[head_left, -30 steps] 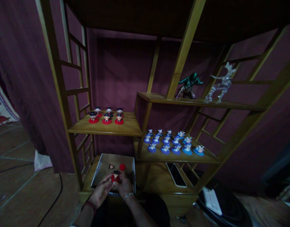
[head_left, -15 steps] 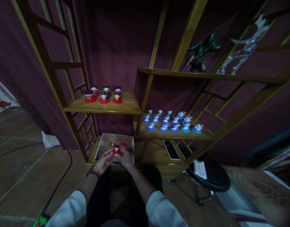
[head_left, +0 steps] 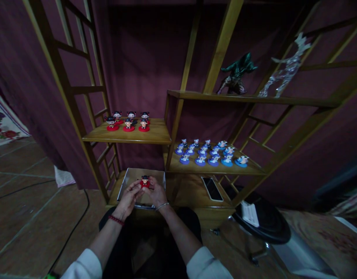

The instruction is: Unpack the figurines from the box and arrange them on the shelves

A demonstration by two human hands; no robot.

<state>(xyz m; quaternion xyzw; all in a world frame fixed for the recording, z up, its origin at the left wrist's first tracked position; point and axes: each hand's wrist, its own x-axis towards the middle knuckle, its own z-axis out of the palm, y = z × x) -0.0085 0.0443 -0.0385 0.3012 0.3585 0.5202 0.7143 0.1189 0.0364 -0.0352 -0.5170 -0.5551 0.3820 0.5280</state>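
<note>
Both my left hand point(head_left: 128, 197) and my right hand point(head_left: 156, 193) hold a small doll figurine point(head_left: 145, 182) with a black-haired head and a red body and base. They hold it just above a shallow cardboard box lid point(head_left: 131, 175) with a silvery rim. My fingers hide the lower part of the figurine. A red bead bracelet circles my left wrist, and a thin silver bangle circles my right.
A wooden shelf unit stands ahead, with red-based figurines point(head_left: 128, 123) and blue-based figurines point(head_left: 207, 154) in rows. A dark phone point(head_left: 211, 189) lies on the low wooden shelf point(head_left: 190, 193). A black round stool point(head_left: 268, 223) stands right; a black cable point(head_left: 70, 228) crosses the tiled floor left.
The view has tilted and shifted. My hands have drawn closer around the figurine. The small face piece and red disc seen earlier in the box lid no longer show.
</note>
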